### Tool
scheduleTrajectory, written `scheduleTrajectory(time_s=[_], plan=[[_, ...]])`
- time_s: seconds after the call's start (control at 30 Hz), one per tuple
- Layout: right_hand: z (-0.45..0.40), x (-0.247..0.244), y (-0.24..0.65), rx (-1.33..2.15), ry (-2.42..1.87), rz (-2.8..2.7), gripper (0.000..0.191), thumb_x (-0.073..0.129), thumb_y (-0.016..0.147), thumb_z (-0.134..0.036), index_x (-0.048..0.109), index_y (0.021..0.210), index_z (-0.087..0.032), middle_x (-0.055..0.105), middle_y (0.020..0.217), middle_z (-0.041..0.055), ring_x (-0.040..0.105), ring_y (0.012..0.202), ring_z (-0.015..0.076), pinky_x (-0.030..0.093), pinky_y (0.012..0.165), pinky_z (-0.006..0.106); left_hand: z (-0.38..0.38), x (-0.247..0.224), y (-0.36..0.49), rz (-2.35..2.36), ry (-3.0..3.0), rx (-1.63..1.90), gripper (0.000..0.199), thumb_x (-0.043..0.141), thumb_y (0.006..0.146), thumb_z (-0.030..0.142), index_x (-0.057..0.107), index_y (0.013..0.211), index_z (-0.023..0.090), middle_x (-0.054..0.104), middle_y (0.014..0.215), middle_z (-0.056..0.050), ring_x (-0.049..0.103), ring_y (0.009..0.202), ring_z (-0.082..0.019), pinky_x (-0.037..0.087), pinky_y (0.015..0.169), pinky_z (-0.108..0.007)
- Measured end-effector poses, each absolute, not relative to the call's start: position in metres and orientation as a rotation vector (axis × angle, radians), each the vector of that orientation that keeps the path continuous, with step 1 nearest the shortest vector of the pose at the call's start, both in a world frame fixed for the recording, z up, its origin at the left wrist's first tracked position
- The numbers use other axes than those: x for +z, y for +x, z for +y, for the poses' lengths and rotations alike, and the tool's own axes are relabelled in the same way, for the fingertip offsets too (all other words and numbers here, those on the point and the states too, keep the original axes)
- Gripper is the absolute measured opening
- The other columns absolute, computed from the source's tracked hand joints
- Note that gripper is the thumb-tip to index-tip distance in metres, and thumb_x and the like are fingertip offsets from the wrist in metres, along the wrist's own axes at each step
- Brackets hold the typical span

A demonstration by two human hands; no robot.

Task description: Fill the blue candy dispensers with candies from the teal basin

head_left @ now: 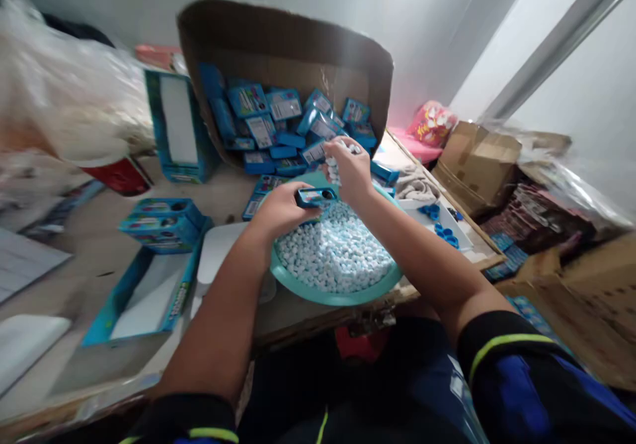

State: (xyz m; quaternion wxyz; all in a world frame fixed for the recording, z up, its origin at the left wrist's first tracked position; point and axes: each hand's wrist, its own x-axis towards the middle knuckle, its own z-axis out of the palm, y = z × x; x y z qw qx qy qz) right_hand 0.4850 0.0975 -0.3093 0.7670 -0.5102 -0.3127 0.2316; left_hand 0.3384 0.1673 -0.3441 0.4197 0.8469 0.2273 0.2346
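My left hand (pixel 285 209) is closed round a small blue box (pixel 316 197), its narrow end with a dark opening facing me. Just beyond it, my right hand (pixel 349 169) is raised with curled fingers around a handful of small white candies. Some of these candies show between the fingers and below the palm. Under both hands stands a teal basin (pixel 338 296) full of white and pale blue candies (pixel 338 248). Behind the hands, a tilted cardboard box (pixel 293 33) holds many small blue boxes (pixel 285 105) like the one I hold.
On the left are a blue display tray (pixel 142 298) with small boxes at its far end, an upright display box (pixel 179 126) and a red cup (pixel 119 173). A white tray (pixel 460 232) with blue pieces lies right. Cardboard cartons (pixel 472 166) stand beyond the table edge.
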Motion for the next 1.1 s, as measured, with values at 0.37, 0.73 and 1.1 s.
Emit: scheduleTrajectory(time_s=[0.37,0.73,1.1], plan=[[0.100,-0.344,0.490,0.528,-1.029,-0.753,0.047,0.082,0.081,-0.055,0.047,0.080,-0.024,0.051,0.069,-0.0053,0.063,0.058,0.0127,0.048,0.049,0.025,0.166,-0.345,0.346,0.547,2.146,0.439,0.045,0.085,0.065,0.040,0.078,0.105,0.021,0.078,0.099,-0.006,0.072,0.094,-0.030,0.054,0.085,-0.041],[0.107,-0.346,0.500,0.641,-1.011,-0.789,0.067,0.076,0.074,-0.080,0.037,0.075,-0.025,0.049,0.068,-0.0071,0.059,0.063,0.0090,0.049,0.062,0.029,0.162,-0.346,0.344,0.571,2.178,0.602,0.056,0.088,0.067,0.030,0.074,0.120,0.019,0.076,0.118,-0.010,0.070,0.109,-0.033,0.053,0.105,-0.049],[0.095,-0.340,0.496,0.703,-1.000,-0.717,0.055,0.076,0.083,-0.070,0.051,0.066,-0.024,0.054,0.065,-0.0006,0.066,0.073,0.0203,0.063,0.076,0.039,0.157,-0.342,0.344,0.607,2.196,0.630,0.050,0.086,0.069,0.027,0.072,0.117,0.019,0.074,0.117,-0.008,0.068,0.110,-0.033,0.055,0.101,-0.044]])
